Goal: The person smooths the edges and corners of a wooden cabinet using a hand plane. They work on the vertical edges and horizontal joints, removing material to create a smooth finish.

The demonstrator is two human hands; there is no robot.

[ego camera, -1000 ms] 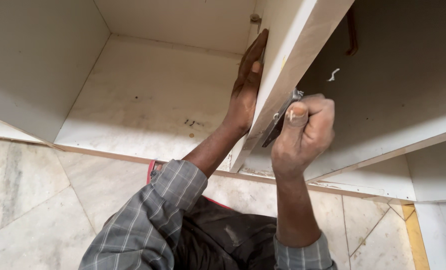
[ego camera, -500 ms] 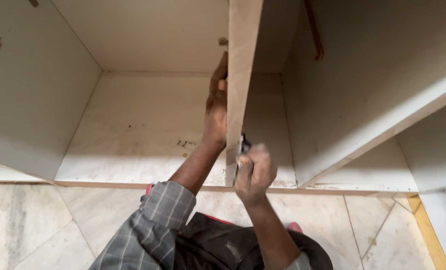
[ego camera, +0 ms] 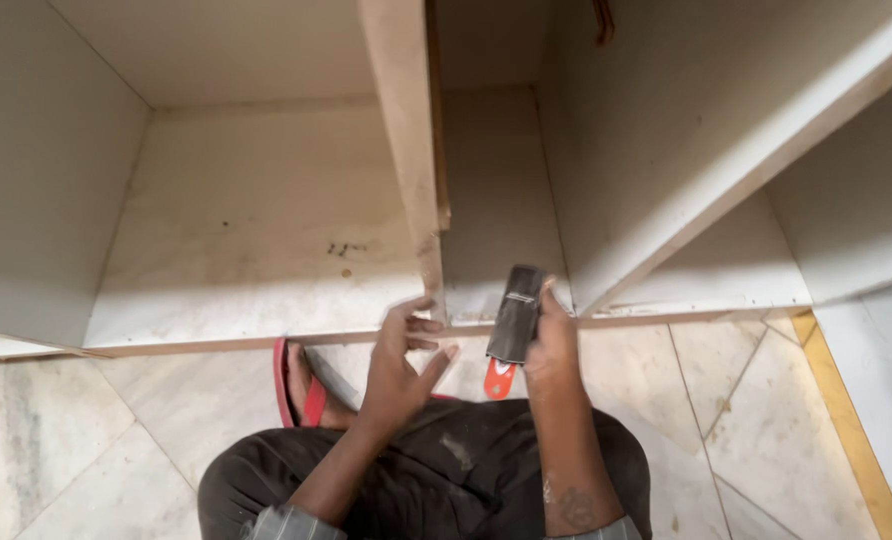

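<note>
One dark, flat rectangular tool (ego camera: 515,312) — dusty, worn at its edges — stands upright in the right hand (ego camera: 549,345), gripped just before the cabinet's vertical divider panel (ego camera: 406,170). Beside it the left hand (ego camera: 401,360) hangs open, fingers spread, touching nothing — above the marble floor (ego camera: 116,440).

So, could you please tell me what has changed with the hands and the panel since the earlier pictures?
The left hand has let go of the upright divider panel and dropped to its foot, fingers spread, touching nothing. The right hand has come down off the panel's edge. It still grips the dark flat tool, and the panel still stands upright in the cabinet.
</note>
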